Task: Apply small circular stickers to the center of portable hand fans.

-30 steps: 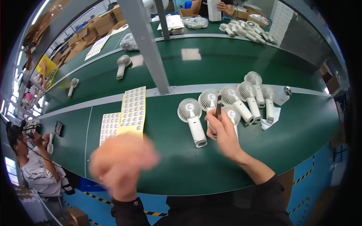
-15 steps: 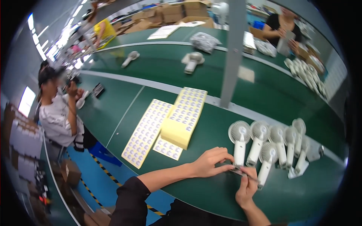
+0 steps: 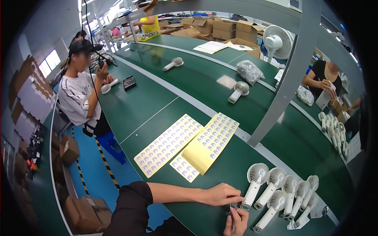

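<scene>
My left hand (image 3: 222,194) reaches in over the green table, thumb and fingers pinched together beside the base of a white handheld fan (image 3: 256,181). Whatever is between those fingertips is too small to make out. Just below, my right hand (image 3: 237,222) is closed around slim metal tweezers (image 3: 233,225), whose tips point up toward the left fingers. Several more white handheld fans lie in a group to the right, one of them a nearer fan (image 3: 272,209). Sheets of small printed stickers, one a yellow-backed sticker sheet (image 3: 169,145), lie beyond my left forearm.
A grey metal post (image 3: 277,96) rises from the table's far rail. Beyond it are two more fans, one a lone fan (image 3: 238,92), and a plastic-wrapped bundle (image 3: 249,72). A co-worker (image 3: 80,88) sits at the left near a black box (image 3: 128,83); another person works at the far right.
The whole view has swung, so the table and fans sit lower in the picture. My hands stay close together by the same fan; the tweezers now point more upright.
</scene>
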The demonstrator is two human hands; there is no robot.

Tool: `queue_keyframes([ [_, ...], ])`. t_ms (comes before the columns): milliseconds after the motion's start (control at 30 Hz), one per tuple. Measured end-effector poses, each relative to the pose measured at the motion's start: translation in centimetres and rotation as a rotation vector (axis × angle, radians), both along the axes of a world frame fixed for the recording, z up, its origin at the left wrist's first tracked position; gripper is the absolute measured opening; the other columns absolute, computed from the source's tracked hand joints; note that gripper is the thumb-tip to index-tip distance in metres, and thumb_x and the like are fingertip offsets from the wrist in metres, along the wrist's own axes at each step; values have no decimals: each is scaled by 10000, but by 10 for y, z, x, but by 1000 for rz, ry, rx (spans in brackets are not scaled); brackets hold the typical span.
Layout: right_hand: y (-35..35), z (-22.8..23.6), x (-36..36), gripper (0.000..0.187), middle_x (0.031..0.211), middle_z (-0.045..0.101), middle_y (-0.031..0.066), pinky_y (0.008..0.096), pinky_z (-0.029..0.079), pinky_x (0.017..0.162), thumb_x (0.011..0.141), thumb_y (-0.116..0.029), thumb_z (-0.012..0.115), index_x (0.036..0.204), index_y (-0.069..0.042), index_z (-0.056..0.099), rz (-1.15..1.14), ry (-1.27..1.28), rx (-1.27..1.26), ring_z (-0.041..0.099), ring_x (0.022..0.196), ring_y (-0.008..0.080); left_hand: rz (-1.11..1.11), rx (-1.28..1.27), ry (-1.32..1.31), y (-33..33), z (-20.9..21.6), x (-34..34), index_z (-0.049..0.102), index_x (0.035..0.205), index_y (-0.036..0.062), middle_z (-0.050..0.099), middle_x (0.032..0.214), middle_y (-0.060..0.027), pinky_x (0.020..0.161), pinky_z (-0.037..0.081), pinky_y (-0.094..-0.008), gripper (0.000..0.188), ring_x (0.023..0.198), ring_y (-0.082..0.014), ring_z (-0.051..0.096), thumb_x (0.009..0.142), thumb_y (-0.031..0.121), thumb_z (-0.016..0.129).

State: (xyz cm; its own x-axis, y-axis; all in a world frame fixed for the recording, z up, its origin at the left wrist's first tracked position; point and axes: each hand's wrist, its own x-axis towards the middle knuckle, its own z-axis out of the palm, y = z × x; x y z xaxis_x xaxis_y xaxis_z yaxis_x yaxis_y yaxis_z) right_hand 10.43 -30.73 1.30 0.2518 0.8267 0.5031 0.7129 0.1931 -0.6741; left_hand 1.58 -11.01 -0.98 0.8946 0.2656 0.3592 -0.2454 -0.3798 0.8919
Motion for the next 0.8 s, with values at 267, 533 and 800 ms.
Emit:
queue_keyframes([
  [267, -4, -10, 4, 400, 1212, 599, 223, 417, 541, 911, 929, 92, 662, 1312, -22, 690, 9, -80, -7, 639, 1064, 375, -111, -246, 250, 6, 11, 0, 628, 882, 13, 540, 626, -33, 532, 370, -319, 349, 541, -108, 438, 1099, 281, 574],
  [533, 0, 4, 1, 489, 1318, 584, 250, 472, 471, 1041, 918, 72, 666, 1397, -3, 605, -91, -156, 8, 590, 1197, 422, -250, -721, 291, 9, 11, 4, 640, 982, 11, 620, 677, -28, 554, 445, -253, 310, 587, -85, 571, 1103, 288, 569],
  [800, 3, 10, -2, 418, 1277, 641, 239, 411, 522, 983, 971, 33, 655, 1383, 36, 586, -131, 169, -51, 655, 1137, 347, -387, -881, 225, 3, 8, 2, 655, 1055, -11, 711, 876, -78, 712, 552, -265, 186, 759, -126, 696, 1065, 173, 638],
])
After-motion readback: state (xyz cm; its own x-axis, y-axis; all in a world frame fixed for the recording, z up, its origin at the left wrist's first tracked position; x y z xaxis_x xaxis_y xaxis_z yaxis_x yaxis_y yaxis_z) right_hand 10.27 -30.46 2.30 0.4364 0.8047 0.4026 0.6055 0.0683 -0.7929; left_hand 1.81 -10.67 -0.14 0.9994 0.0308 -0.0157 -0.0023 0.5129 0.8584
